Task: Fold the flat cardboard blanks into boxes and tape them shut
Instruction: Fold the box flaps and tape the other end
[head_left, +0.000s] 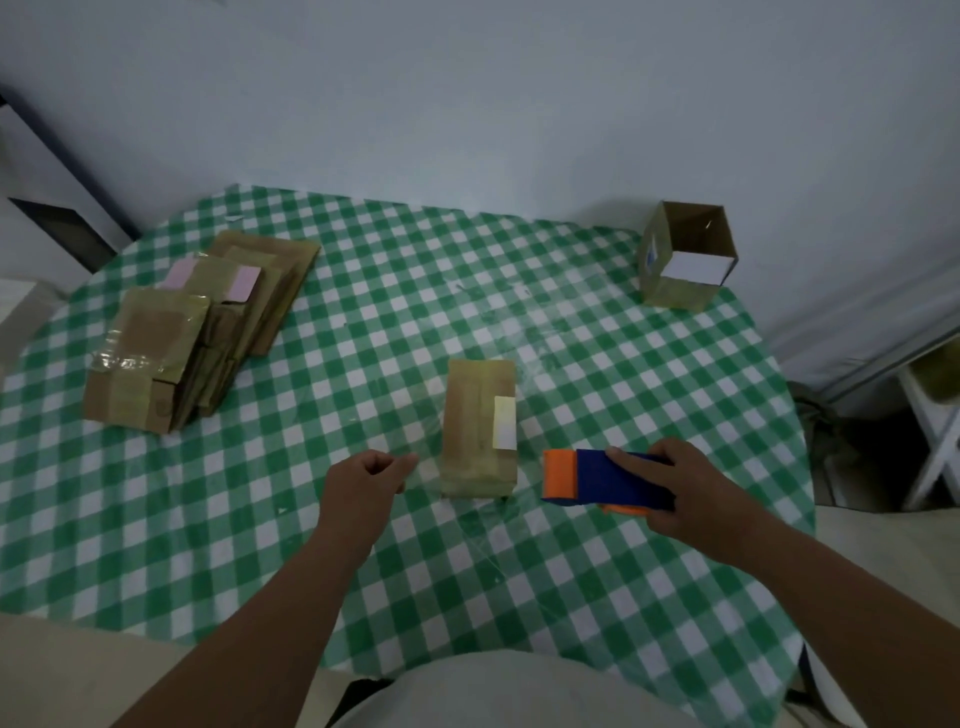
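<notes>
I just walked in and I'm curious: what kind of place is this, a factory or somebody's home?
Most likely a home, not a factory. The table wears a green-checked household cloth and stands against a plain wall, with a white folding stand beside it. The stack of cardboard blanks suggests small-scale packing.

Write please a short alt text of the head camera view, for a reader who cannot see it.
A person's right hand grips a blue and orange tape dispenser beside a small folded cardboard box on a green checked table; the left hand seems to pinch clear tape. Flat cardboard blanks lie stacked far left, an open box far right.
</notes>
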